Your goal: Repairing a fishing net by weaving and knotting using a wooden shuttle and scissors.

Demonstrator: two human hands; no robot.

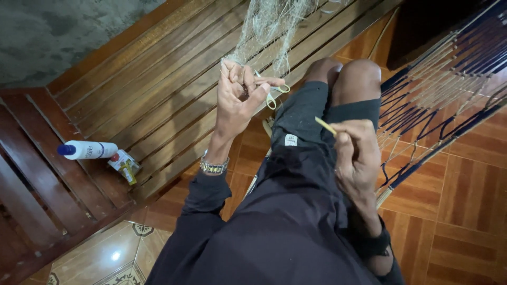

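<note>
My left hand [240,97] is raised in front of me, its fingers pinched on the lower edge of a pale fishing net [269,26] that hangs down from above. A small pair of yellow-handled scissors [274,95] dangles from that hand's fingers. My right hand [356,153] rests over my lap and grips a thin yellow netting needle [325,125] that points up and to the left. My knees [348,74] in black shorts lie between the two hands.
A slatted wooden bench [158,89] runs along the left, with a white bottle with a blue cap [87,150] and a small packet [124,164] lying on it. A woven hammock [443,100] of blue and tan cord stretches at the right over an orange tiled floor [465,211].
</note>
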